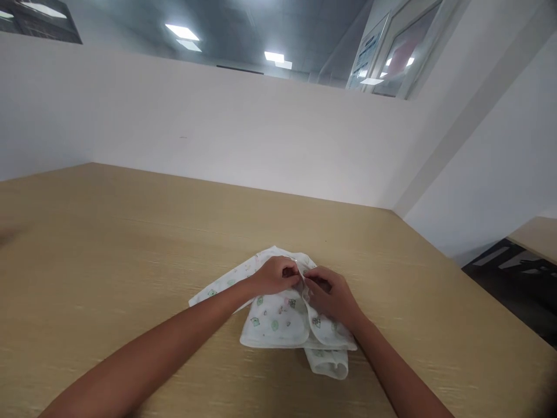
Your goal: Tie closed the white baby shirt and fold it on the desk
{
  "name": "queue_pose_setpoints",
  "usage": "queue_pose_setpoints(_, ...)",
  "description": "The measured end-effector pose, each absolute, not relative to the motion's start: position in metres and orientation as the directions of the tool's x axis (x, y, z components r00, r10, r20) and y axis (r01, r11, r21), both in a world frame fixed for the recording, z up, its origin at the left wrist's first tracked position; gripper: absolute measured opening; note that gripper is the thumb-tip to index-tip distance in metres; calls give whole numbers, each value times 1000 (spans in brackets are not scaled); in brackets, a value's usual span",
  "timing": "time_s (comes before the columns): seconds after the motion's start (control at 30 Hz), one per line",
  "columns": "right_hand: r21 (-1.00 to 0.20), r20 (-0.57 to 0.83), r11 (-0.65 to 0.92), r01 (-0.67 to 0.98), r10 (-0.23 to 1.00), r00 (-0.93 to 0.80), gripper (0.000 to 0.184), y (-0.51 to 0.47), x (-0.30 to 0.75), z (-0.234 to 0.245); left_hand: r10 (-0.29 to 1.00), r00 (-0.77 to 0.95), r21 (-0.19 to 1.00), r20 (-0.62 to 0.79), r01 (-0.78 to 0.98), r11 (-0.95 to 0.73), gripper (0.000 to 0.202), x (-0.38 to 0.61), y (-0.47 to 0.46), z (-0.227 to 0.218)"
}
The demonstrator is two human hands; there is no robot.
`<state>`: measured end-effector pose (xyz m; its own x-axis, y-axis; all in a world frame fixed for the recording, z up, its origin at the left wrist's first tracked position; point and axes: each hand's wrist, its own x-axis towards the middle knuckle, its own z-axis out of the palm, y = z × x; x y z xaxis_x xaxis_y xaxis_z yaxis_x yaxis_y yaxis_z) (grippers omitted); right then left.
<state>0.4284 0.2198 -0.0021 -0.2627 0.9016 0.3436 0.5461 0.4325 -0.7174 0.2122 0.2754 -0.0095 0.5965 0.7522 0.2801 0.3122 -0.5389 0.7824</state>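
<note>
A small white baby shirt printed with little green and pink figures lies front side up on the tabletop. One sleeve stretches out to the left, and the other pokes from under the hem at the lower right. My left hand pinches the edge of the front opening near the neck. Facing it, my right hand pinches the opposite front edge, fingertips almost meeting the left ones. Any fastener between the fingers is too small to make out.
The wooden table reaches back to a white wall with glass above it. A white wall also bounds the right side. Beyond the table's right edge stands another wooden surface with a dark space beneath.
</note>
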Motion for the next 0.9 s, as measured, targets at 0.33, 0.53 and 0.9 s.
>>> queue_pose_setpoints(0.33, -803, 315, 359, 476, 933, -173, 21, 212, 419, 0, 755, 612, 888, 234, 181, -422, 26, 206, 270, -1)
queue_pose_setpoints(0.53, -811, 317, 385, 440, 922, -222, 29, 213, 423, -1, 747, 634, 900, 203, 180, -397, 28, 205, 268, 3)
queue_pose_setpoints(0.9, -836, 332, 364, 411, 931, -149, 21, 211, 418, 0, 707, 683, 893, 186, 182, -411, 31, 203, 271, 2)
